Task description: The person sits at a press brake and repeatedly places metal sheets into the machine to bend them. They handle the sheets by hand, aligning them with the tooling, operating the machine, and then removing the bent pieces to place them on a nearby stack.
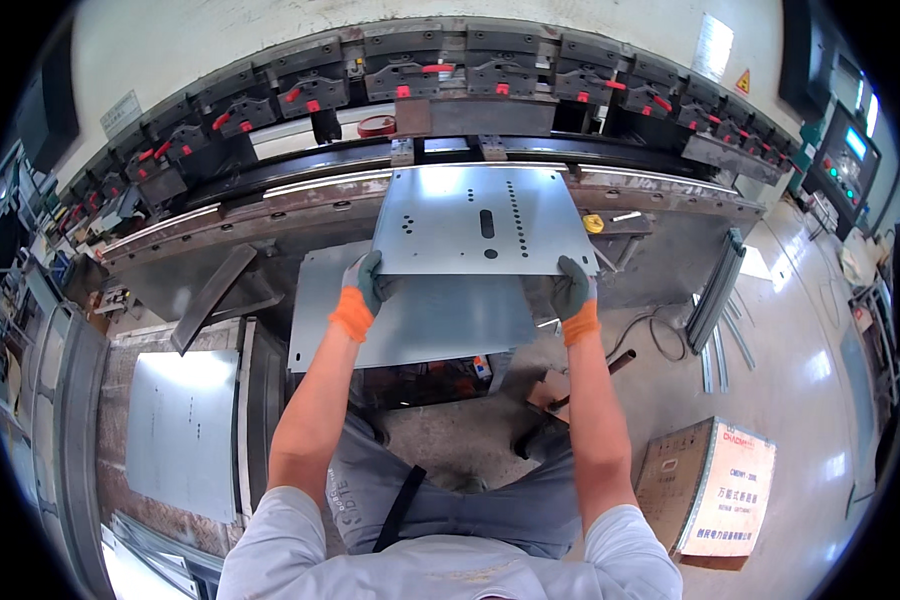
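Note:
A flat grey sheet metal panel with rows of small holes and one oblong slot is in both my gloved hands. My left hand, in a grey and orange glove, grips its near left corner. At the near right corner my right hand grips it in a matching glove. The panel's far edge reaches the bed of a press brake, under the row of upper tool clamps. Below the panel, nearer my body, lies a stack of plain metal sheets, partly covered by it.
A yellow tape measure sits right of the panel. Another holed sheet lies on a pallet at left. A wooden box stands on the floor at right, below long metal profiles. A control panel with a lit screen is far right.

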Motion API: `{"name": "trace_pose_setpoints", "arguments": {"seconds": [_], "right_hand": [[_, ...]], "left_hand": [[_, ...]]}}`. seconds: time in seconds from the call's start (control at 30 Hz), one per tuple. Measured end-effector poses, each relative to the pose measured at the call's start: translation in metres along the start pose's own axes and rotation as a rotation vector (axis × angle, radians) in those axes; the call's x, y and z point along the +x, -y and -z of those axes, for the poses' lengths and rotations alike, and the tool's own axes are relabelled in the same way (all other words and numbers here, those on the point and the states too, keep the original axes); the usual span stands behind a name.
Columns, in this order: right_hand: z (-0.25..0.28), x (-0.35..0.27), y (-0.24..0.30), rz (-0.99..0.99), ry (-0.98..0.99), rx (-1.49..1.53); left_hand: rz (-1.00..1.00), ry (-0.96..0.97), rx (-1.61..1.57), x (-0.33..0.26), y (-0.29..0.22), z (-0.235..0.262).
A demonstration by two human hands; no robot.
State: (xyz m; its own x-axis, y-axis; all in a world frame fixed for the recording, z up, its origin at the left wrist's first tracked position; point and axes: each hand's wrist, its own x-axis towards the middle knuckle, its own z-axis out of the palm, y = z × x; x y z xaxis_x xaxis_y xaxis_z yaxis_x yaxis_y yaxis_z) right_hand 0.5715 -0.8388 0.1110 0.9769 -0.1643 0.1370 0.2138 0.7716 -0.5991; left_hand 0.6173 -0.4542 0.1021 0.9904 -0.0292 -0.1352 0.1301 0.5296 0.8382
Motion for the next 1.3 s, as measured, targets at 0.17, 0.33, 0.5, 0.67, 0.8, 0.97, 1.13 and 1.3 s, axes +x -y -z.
{"name": "trace_pose_setpoints", "arguments": {"seconds": [0.17,0.33,0.5,0.67,0.8,0.97,1.13,1.3], "right_hand": [[0.004,0.039,-0.009,-0.107,-0.05,-0.002],[0.055,0.084,0.002,-0.156,-0.139,-0.101],[0.058,0.091,-0.007,-0.203,-0.167,-0.151],[0.062,0.096,-0.005,-0.143,-0.127,-0.103],[0.058,0.096,-0.003,-0.158,-0.176,-0.106],[0.061,0.094,0.001,-0.169,-0.145,-0.122],[0.047,0.089,-0.004,-0.185,-0.189,-0.133],[0.048,0.091,0.003,-0.163,-0.179,-0.158]], "left_hand": [[0.049,-0.081,0.101,0.021,-0.012,-0.005],[0.058,-0.099,0.229,0.032,-0.01,-0.031],[0.014,-0.129,0.226,0.029,-0.009,-0.03],[0.032,-0.151,0.218,0.028,-0.013,-0.039],[-0.002,-0.14,0.197,0.028,-0.013,-0.038],[0.004,-0.16,0.19,0.025,-0.013,-0.047],[-0.003,-0.185,0.177,0.025,-0.013,-0.04],[0.0,-0.185,0.202,0.035,-0.009,-0.04]]}}
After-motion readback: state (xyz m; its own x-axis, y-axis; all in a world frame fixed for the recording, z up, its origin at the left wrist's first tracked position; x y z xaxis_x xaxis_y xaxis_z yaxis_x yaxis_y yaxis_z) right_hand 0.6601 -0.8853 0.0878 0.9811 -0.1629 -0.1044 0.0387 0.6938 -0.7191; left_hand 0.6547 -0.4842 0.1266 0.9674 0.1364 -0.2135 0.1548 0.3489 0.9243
